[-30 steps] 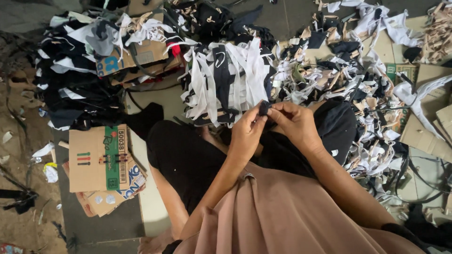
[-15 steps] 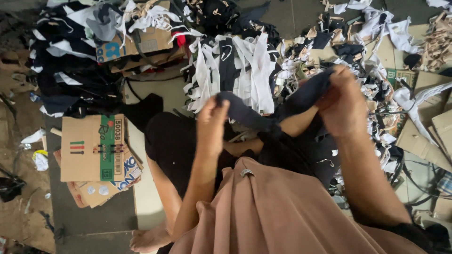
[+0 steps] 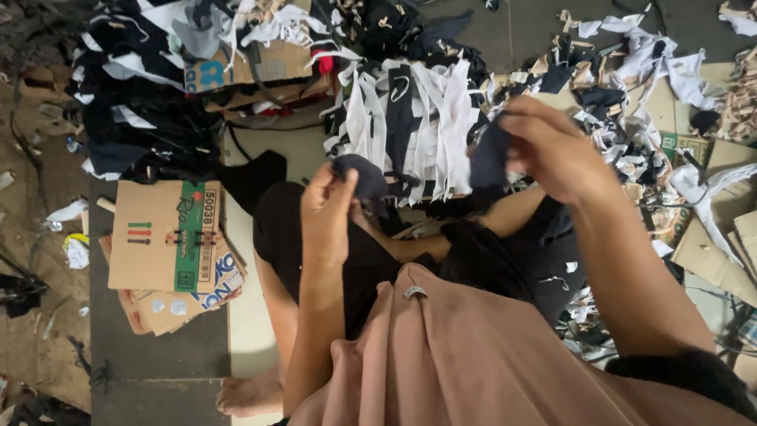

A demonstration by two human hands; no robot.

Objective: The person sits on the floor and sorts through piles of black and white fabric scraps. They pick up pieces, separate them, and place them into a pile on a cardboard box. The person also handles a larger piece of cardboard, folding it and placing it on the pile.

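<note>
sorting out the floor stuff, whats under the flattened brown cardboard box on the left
Under the flattened brown cardboard box lie more flattened cardboard pieces, showing at its lower and right edges, on the grey floor. Anything beneath its middle is covered.

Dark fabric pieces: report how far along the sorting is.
Done: a neat row of black and white strips lies ahead. In hand: left hand and right hand each grip a dark navy fabric piece. Left: loose scraps scattered on the floor.
</note>
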